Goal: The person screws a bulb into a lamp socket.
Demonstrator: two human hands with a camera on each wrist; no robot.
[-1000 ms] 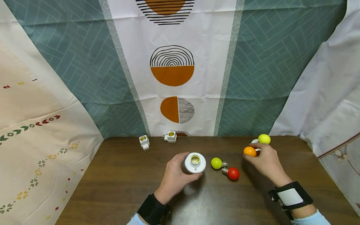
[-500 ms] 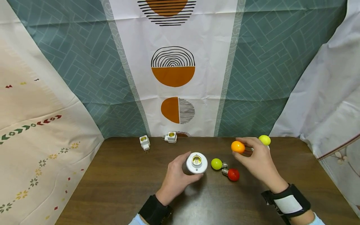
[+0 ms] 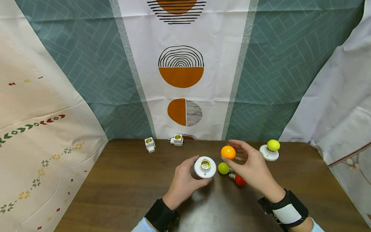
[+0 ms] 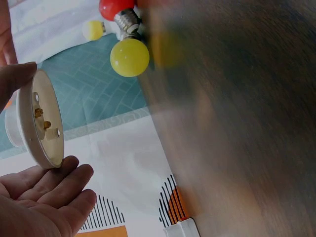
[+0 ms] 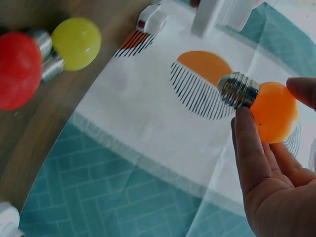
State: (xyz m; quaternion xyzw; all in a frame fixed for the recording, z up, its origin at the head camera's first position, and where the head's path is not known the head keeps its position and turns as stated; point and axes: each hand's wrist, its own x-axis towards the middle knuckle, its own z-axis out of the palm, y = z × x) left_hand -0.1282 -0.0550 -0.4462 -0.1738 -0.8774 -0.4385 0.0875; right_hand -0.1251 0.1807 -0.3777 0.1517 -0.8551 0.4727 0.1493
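Observation:
My left hand (image 3: 186, 177) grips a round white lamp socket (image 3: 205, 167) by its rim, thumb on one side and fingers on the other. Its threaded opening faces up in the head view; the left wrist view shows the hollow underside with brass terminals. With thumb and fingertips my right hand (image 3: 250, 164) pinches an orange light bulb (image 5: 277, 112) by its globe, raised off the table. The bulb's metal screw base points away from the palm, toward the socket's side. Below the right hand lie a yellow-green bulb (image 3: 223, 168) and a red bulb (image 3: 240, 180), the red one partly covered.
Toward the back right, another white socket (image 3: 269, 155) stands with a yellow bulb (image 3: 273, 145) in it. Two small white plug-in sockets (image 3: 149, 145) lie along the back edge, left of centre. Patterned cloth (image 3: 217, 80) hangs behind the brown wooden table (image 3: 121, 187).
My right hand has carried the orange bulb left from beside the back-right socket to near the held socket, uncovering that back-right socket. The left hand keeps its grip, barely shifting right.

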